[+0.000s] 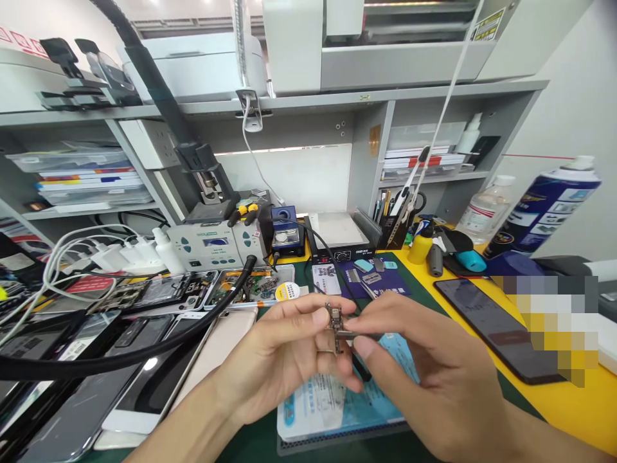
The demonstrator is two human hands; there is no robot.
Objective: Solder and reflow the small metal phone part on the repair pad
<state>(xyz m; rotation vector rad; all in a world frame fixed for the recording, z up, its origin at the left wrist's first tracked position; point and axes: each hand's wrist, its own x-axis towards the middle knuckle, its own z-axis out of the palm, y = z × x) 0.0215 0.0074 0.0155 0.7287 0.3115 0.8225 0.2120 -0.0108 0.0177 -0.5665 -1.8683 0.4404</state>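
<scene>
My left hand [282, 350] pinches a small phone circuit board [336, 316] upright between thumb and fingers. From the right, my right hand [434, 370] grips slim metal tweezers [354, 334], whose tip touches or nearly touches the board; the exact contact is too small to tell. Part of the tweezers is hidden behind the right fingers. Below both hands lies a blue and white printed packet [332, 411] on a dark mesh-edged base.
Several phones [139, 386] lie at left, crossed by a thick black hose [193, 334]. A soldering station [216, 244] and a heating plate [340, 235] stand behind. At right are a dark phone [496, 328], a spray can [544, 206] and a clear bottle [484, 209].
</scene>
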